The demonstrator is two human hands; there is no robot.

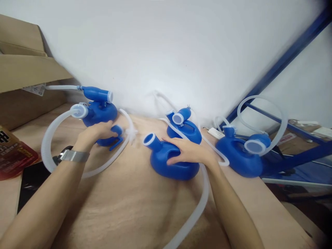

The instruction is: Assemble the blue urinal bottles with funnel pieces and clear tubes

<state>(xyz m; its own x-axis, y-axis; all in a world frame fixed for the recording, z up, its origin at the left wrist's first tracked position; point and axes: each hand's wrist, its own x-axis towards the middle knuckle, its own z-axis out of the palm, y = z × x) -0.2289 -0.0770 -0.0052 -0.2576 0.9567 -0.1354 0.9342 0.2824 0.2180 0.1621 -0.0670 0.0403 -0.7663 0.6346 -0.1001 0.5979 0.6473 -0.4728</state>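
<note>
across twelve o'clock, plain white wall (155, 52); over the lower half, pale wooden tabletop (124, 207). toward ten, cardboard box (26, 71) with flaps spread. at two, slanting blue metal frame (285, 55). between five and six, close to centre, front jug (166, 167) on the tabletop: glossy deep-blue plastic, rounded low body, looped handle, short wide neck angled toward ten, pale rim around an uncovered mouth. just short of four, right jug (238, 159); between nine and ten, left jug (103, 112); just behind the front one, rear jug (195, 135); all in matching blue. between four and five, right hand (188, 150) gripping the front jug's handle, thumb on the near side, forefinger stretched toward the neck. at nine, left hand (97, 133) over a partly hidden blue piece (118, 130); cannot tell whether fingers closed on it or merely resting. just below nine, red-and-yellow container (18, 155), with a bold dark character cut off by the edge, finer lettering too blurred to read. past three, carton label (287, 137) in reddish print, illegible. between nine and ten, under a box flap, printed tag (36, 90), likewise unreadable.
</note>
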